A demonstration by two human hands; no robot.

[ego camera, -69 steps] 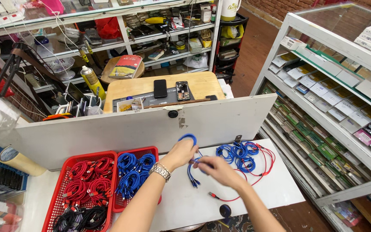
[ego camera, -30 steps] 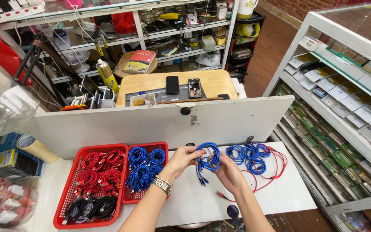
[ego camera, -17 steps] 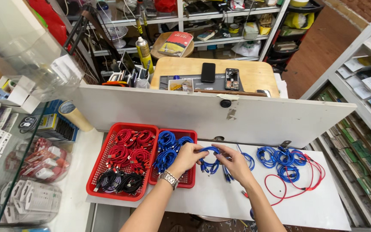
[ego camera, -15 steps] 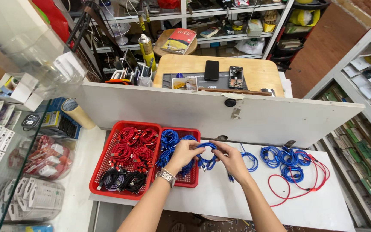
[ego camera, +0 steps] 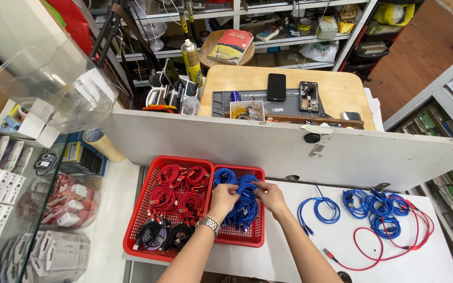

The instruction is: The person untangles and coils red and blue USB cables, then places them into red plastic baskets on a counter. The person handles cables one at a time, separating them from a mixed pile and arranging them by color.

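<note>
Both your hands sit over the smaller red basket (ego camera: 252,238), fingers curled onto the blue cable coils (ego camera: 241,202) inside: left hand (ego camera: 222,199) pressing on the pile, right hand (ego camera: 271,196) pinching a coil at its edge. The cables are braided, bright blue, wound in tight loops. More lie loose on the white surface (ego camera: 436,262) to your right.

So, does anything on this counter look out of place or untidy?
Mostly tidy: both hands, left hand and right hand, rest on coiled blue cables in the red basket. Odd one: a red cable lies uncoiled, looping loosely under the blue coils at the right.
</note>
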